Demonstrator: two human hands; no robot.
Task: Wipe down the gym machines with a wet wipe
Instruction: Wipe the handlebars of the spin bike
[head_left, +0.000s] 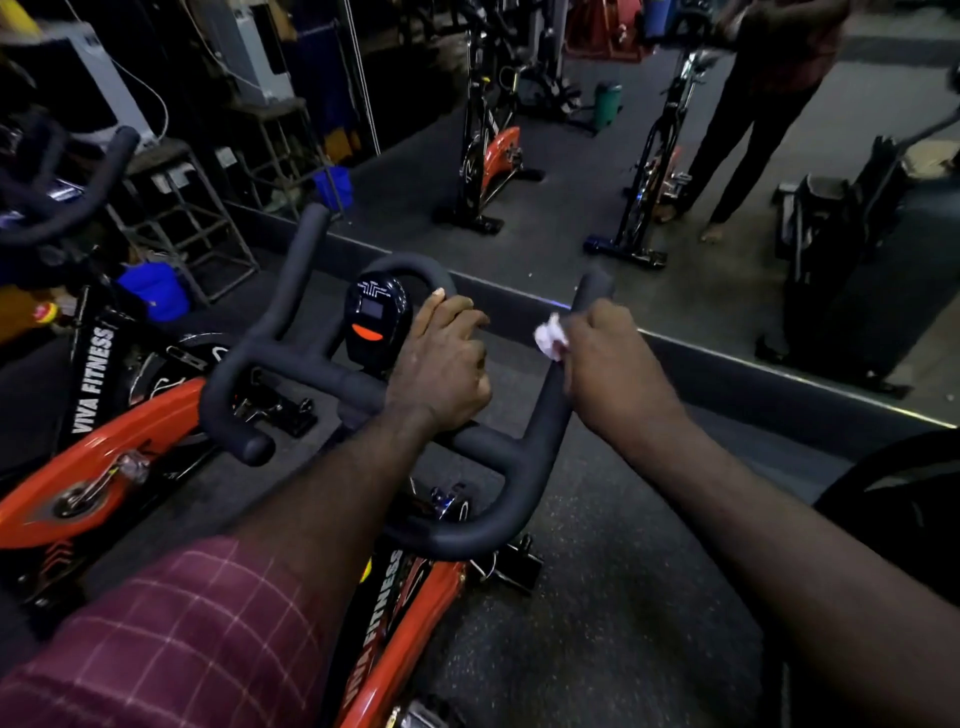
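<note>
An orange and black spin bike stands under me, its black padded handlebar spread across the middle of the view. My left hand grips the centre loop of the bar, just right of the small black console. My right hand is wrapped around the right horn of the bar near its tip, with a crumpled white wet wipe pressed between hand and bar. Part of the wipe sticks out to the left of my fingers.
A second orange bike stands close on the left. A wall mirror ahead reflects both bikes and a standing person. Blue buckets and metal stools crowd the left. Dark speckled rubber floor lies to the right.
</note>
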